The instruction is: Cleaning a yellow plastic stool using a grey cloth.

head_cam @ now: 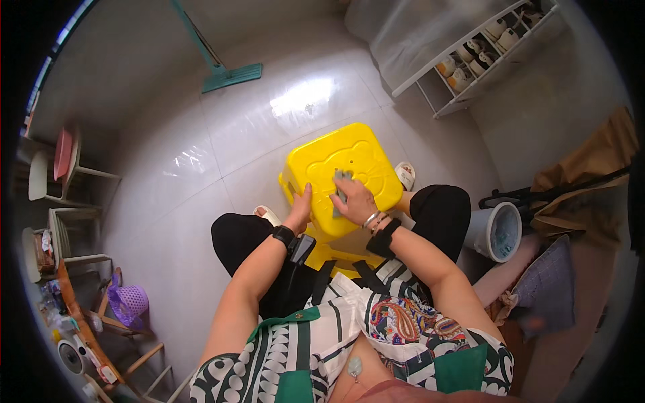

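Note:
A yellow plastic stool (pixel 370 153) stands on the floor between my knees, its square seat embossed with a cartoon animal face. My right hand (pixel 359 201) presses a crumpled grey-green cloth (pixel 345 176) against the middle of that seat. At the seat's left edge, my left hand (pixel 300 210) steadies the stool, thumb on top; its other fingers are mostly hidden. More yellow plastic (pixel 365 258) shows below the seat, close to my lap, and I cannot tell whether it is part of the same stool.
Beyond the stool, a green flat mop (pixel 232 76) rests on the tiled floor. A white shoe rack (pixel 428 75) stands far right, with a white bin (pixel 496 231) nearer my right knee. Leftward are chairs (pixel 75 171) and a purple basket (pixel 132 305) on a wooden chair.

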### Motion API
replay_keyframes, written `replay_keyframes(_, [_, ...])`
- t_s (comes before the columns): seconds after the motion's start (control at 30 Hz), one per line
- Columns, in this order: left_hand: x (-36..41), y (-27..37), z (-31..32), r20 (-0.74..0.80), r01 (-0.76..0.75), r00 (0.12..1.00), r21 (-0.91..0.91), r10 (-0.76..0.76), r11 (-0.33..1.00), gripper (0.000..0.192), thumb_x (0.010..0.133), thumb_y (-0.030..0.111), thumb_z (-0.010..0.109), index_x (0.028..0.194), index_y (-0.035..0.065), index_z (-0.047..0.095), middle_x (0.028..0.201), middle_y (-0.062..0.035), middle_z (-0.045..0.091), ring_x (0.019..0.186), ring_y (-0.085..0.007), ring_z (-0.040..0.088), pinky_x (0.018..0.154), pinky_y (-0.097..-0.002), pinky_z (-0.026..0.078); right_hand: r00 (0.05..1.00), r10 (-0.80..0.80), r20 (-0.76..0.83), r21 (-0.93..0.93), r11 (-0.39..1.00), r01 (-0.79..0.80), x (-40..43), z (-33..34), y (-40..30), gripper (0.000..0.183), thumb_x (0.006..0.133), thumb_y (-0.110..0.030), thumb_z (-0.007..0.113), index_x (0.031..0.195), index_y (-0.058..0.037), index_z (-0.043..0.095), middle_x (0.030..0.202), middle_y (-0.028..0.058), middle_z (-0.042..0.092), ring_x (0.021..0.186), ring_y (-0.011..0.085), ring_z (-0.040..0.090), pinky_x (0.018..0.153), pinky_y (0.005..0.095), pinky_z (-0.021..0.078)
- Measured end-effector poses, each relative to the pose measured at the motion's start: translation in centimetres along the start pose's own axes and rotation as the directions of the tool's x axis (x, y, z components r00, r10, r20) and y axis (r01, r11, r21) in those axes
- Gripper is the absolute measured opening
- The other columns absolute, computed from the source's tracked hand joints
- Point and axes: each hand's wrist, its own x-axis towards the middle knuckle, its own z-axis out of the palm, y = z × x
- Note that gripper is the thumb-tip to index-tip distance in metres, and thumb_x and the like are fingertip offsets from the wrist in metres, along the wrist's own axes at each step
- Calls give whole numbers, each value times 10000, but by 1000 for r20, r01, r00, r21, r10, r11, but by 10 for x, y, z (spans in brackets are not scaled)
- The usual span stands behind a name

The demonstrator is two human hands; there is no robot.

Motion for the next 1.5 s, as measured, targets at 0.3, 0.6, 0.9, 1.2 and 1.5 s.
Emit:
replay_keyframes(0.3, [-11,-36,-21,449,-400,494,878,745,-263,818,745,263,606,1343,12,108,1353,-308,36,1252,-459,67,1048,-409,139,904,-377,202,-78,914,399,47,64,-8,476,841,-344,374,1233,-76,404,1220,145,439,1161,331,356,959,502,217])
replay_keyframes(0.6, [-48,-9,-5,104,-324,864,863,492,387,990,690,343,691,1292,-126,60,1329,-344,-69,1238,-475,140,1019,-354,231,939,-251,234,-432,839,332,120,38,2,435,864,-320,351,1240,-106,401,1290,73,387,1252,255,270,992,533,173])
replay_keyframes(0.9, [-43,-3,17,96,-290,897,864,431,411,985,699,343,681,1330,-54,37,1358,-299,-74,1241,-429,203,987,-353,296,984,171,-48,-476,862,-173,88,-22,86,501,857,-293,390,1283,-42,312,1336,168,303,1250,328,248,1006,468,197])
replay_keyframes(1.2, [-11,-7,2,118,-318,899,837,422,445,995,694,351,682,1336,-36,28,1350,-317,-66,1225,-437,232,976,-360,310,911,412,18,-477,804,-355,-34,26,41,664,811,-344,481,1296,40,240,1339,248,231,1206,418,273,1007,446,196])
replay_keyframes(1.5, [18,-14,-14,132,-316,875,885,466,343,1002,702,355,679,1345,4,-5,1344,-327,6,1085,-449,421,892,-389,394,963,-72,259,-393,903,173,-25,62,28,597,811,-307,462,1300,-18,279,1341,145,295,1242,320,270,989,500,197])
